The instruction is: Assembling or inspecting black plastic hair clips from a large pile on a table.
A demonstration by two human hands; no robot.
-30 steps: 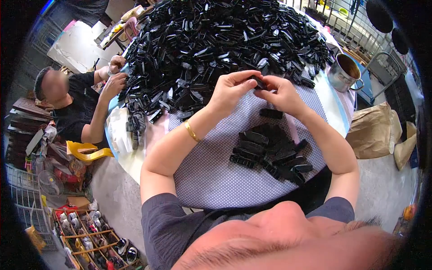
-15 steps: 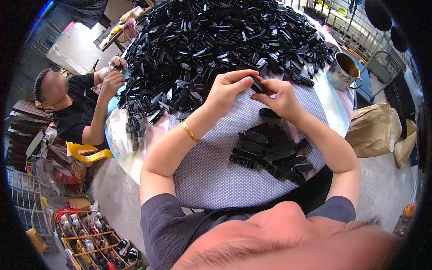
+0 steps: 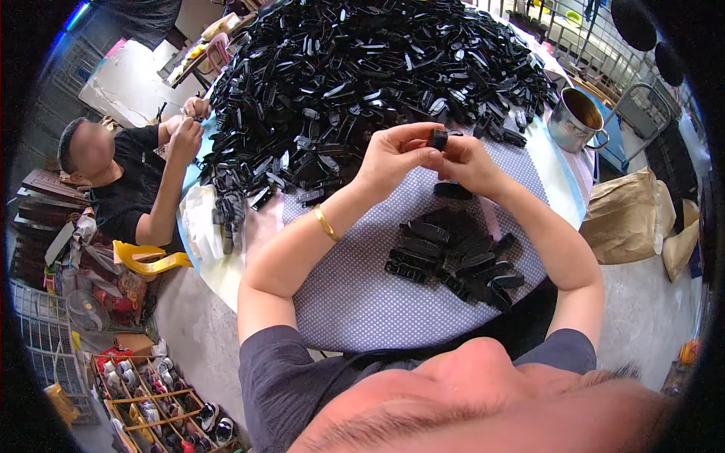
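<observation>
Both hands meet above the table and pinch one small black plastic clip (image 3: 439,138) between their fingertips. My left hand (image 3: 394,154), with a gold bangle on its wrist, grips the clip from the left. My right hand (image 3: 470,163) holds it from the right. Under my hands, a small heap of finished black clips (image 3: 453,255) lies on the dotted grey tablecloth (image 3: 362,294). Beyond my hands a very large pile of loose black clips (image 3: 362,75) covers most of the round table.
A metal pot (image 3: 575,119) stands at the table's right edge. A person in a black shirt (image 3: 128,181) sits at the left, working with both hands. Brown paper bags (image 3: 630,219) lie on the floor at right. A shoe rack (image 3: 151,400) is at lower left.
My hands have lifted slightly and turned the clip between the fingertips. The person at left has lowered their hands a little.
</observation>
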